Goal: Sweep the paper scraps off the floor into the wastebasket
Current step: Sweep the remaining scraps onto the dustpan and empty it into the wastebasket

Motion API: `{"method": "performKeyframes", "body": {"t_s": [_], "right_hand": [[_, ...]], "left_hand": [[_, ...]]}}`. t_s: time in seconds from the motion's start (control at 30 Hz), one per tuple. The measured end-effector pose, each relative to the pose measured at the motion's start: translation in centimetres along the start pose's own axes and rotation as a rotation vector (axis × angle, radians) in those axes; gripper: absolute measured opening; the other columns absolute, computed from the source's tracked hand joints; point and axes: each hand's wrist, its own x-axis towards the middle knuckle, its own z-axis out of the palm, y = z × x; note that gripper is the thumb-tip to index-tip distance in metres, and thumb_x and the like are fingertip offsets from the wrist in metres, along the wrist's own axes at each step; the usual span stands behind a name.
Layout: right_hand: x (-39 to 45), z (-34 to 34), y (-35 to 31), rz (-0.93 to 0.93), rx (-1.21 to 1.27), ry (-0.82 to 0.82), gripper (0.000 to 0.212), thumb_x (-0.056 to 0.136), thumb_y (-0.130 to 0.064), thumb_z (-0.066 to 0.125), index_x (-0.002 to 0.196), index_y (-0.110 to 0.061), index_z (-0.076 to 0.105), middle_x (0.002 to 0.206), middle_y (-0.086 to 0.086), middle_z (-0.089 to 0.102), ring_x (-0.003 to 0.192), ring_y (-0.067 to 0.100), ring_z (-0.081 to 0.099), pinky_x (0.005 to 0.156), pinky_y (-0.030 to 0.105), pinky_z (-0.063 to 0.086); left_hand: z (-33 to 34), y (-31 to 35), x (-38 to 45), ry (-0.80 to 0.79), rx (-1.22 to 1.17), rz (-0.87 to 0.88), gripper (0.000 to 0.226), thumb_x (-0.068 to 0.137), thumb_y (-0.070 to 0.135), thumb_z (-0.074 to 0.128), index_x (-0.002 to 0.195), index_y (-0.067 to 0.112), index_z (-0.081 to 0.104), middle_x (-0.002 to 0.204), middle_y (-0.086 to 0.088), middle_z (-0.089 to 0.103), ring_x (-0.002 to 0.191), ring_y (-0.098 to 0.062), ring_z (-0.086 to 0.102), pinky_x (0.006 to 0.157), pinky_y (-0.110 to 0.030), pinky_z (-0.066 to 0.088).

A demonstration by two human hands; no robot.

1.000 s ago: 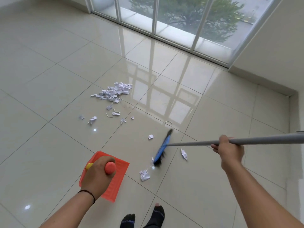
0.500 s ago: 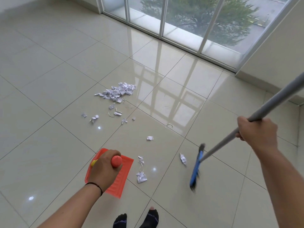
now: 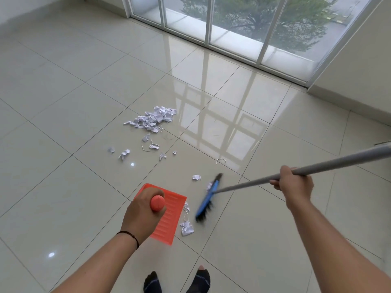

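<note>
Your fingers (image 3: pixel 277 182) on the right hand (image 3: pixel 295 185) are curled round the grey broom handle (image 3: pixel 338 163), and your left hand (image 3: pixel 143 212) grips the round orange grip of the dustpan (image 3: pixel 171 218), fingers wrapped about it. The blue broom head (image 3: pixel 208 199) is blurred, its dark bristles at the floor just right of the dustpan's open edge. Between the two lies a small clump of paper scraps (image 3: pixel 187 228), touching or nearly touching the pan's lip; whether any lie inside the pan you cannot tell. One loose scrap (image 3: pixel 196 177) sits just beyond the broom head, and a curled strip (image 3: pixel 221 160) lies farther out. The main pile of scraps (image 3: pixel 154 119) is well apart, up the glossy tiled floor (image 3: pixel 63 123), with scattered bits trailing from it toward you. Your two dark-socked feet (image 3: pixel 203 280) show at the bottom edge. A black band (image 3: pixel 132 235) circles your left wrist. Sliding glass doors (image 3: pixel 232 24) run along the far wall, a tree behind them.
</note>
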Motion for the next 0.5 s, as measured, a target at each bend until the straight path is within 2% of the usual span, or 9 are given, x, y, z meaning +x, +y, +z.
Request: {"method": "performKeyframes", "body": {"t_s": [0.07,0.13,0.23,0.33,0.4,0.5], "right_hand": [[-1.8,1.0,-0.2,-0.054,0.007,-0.078,0.014,0.082,-0.016,0.053,0.071,-0.009,0.056,0.069,0.014,0.066,0.049,0.015,0.07,0.064,0.035,0.059],[-3.6,1.3,-1.1,-0.12,-0.037,-0.122,0.014,0.081,-0.017,0.053,0.074,-0.006,0.058,0.07,0.017,0.068,0.056,0.018,0.072,0.069,0.04,0.06],[-6.2,1.1,-3.2,-0.227,-0.132,-0.099,0.021,0.076,-0.024,0.053,0.072,-0.004,0.059,0.068,0.017,0.069,0.05,0.013,0.07,0.061,0.039,0.057],[-8.5,0.9,-5.2,-0.252,-0.207,-0.039,0.021,0.072,-0.026,0.051,0.062,-0.009,0.059,0.055,0.009,0.068,0.052,0.022,0.067,0.049,0.03,0.049],[-9.8,1.8,-5.1,-0.208,-0.239,0.007,0.023,0.073,-0.024,0.051,0.063,-0.006,0.06,0.057,0.01,0.069,0.056,0.026,0.066,0.048,0.027,0.047],[-11.3,4.0,-3.0,-0.086,-0.261,0.064,0.029,0.076,-0.023,0.05,0.073,0.004,0.06,0.069,0.02,0.07,0.057,0.028,0.063,0.048,0.026,0.043]], "left_hand": [[-0.5,-0.3,0.3,-0.008,-0.002,-0.003,0.028,0.074,0.008,0.067,0.075,0.034,0.054,0.079,0.013,0.06,0.075,-0.013,0.06,0.067,-0.036,0.052],[-1.3,-0.7,0.9,-0.009,-0.013,-0.002,0.03,0.074,0.008,0.067,0.075,0.035,0.054,0.08,0.012,0.061,0.073,-0.014,0.061,0.067,-0.035,0.052],[-2.3,-1.6,2.0,-0.017,-0.01,0.017,0.031,0.074,0.007,0.067,0.076,0.035,0.054,0.082,0.007,0.061,0.075,-0.014,0.06,0.068,-0.034,0.051],[-3.4,-2.6,3.3,-0.056,-0.009,0.052,0.034,0.074,0.007,0.066,0.074,0.038,0.051,0.082,0.006,0.061,0.077,-0.015,0.059,0.068,-0.032,0.049],[-4.5,-3.6,4.5,-0.091,0.0,0.091,0.035,0.074,0.006,0.066,0.074,0.037,0.051,0.081,0.007,0.061,0.079,-0.015,0.058,0.068,-0.031,0.049],[-6.6,-5.3,6.1,-0.137,-0.021,0.106,0.03,0.073,0.005,0.066,0.076,0.033,0.054,0.082,0.006,0.061,0.077,-0.017,0.059,0.068,-0.036,0.051]]}}
